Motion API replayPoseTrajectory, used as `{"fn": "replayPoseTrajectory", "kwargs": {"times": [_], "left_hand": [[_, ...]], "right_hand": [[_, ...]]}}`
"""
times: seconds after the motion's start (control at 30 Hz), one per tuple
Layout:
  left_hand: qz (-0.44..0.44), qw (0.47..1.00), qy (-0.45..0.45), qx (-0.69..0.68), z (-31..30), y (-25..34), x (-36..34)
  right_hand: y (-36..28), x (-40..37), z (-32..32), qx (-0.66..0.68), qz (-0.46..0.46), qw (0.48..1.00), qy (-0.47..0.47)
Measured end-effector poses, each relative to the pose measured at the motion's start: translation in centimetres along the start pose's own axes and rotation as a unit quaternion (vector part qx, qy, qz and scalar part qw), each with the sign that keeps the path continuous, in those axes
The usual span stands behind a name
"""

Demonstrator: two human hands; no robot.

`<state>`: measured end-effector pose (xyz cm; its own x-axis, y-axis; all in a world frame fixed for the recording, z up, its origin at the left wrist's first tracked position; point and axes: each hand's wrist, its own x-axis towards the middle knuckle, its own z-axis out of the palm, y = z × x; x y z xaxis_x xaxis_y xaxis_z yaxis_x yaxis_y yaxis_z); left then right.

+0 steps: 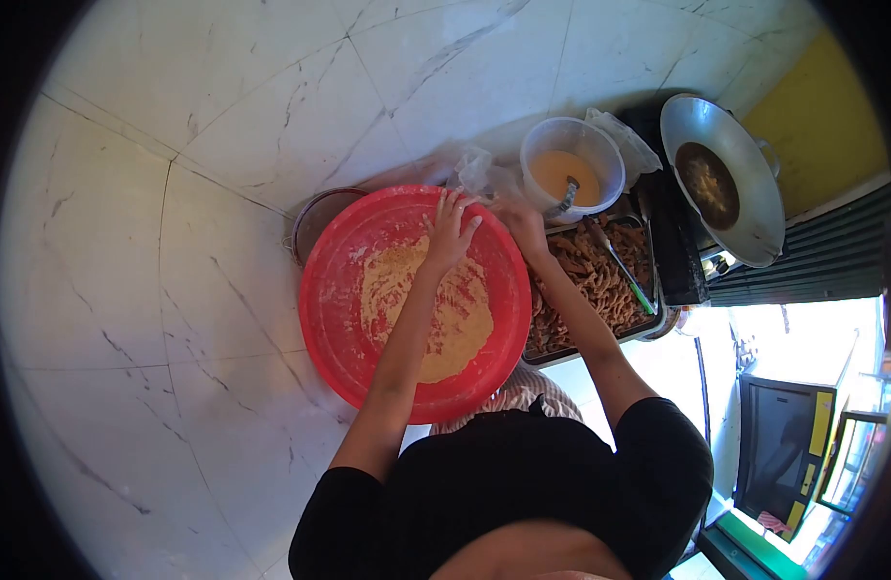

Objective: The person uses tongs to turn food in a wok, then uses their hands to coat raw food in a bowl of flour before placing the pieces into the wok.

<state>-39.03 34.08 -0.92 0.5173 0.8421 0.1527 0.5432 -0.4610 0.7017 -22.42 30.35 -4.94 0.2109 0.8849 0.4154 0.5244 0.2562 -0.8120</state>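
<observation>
A large red plastic basin (321, 290) holds a layer of pale yellowish flour-like powder (455, 324). Over the far inner side of the basin is my left hand (449, 237), its fingers stretched out and the thumb apart, with nothing in it. My right hand (525, 228) is just past the basin's right rim, its fingers closed on a crumpled clear plastic bag (474, 171); the fingertips are blurred. Beside that hand stands a clear plastic bucket (612, 159) of orange-yellow liquid (561, 176), with a ladle-like handle (567, 196) in it.
Right of the basin, a tray (658, 314) holds a heap of brown fried pieces (585, 290), with green-tipped tongs (624, 275) on top. Farther right, a wok (750, 184) contains dark oil (701, 188) with foam. A round container (320, 217) sits behind the basin, near the tiled wall (242, 106).
</observation>
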Motion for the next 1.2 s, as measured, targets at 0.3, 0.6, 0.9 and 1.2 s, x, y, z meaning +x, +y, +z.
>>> {"fn": "replayPoseTrajectory", "kwargs": {"times": [0.3,0.6,0.9,1.2], "left_hand": [[0.07,0.993,0.077,0.062,-0.4,2.9,1.6],[0.175,0.966,0.106,0.161,-0.3,3.6,4.5],[0.137,0.959,0.164,0.184,-2.1,4.7,5.6],[0.051,0.993,-0.032,-0.103,-1.9,4.8,4.0]], "right_hand": [[-4.5,1.8,-3.9,-0.031,-0.019,0.999,0.024],[-5.6,2.0,-6.0,-0.028,-0.057,0.997,0.044],[-6.0,1.4,-6.9,-0.053,-0.055,0.996,0.042],[-7.5,1.5,-7.2,0.035,0.03,0.999,0.017]]}}
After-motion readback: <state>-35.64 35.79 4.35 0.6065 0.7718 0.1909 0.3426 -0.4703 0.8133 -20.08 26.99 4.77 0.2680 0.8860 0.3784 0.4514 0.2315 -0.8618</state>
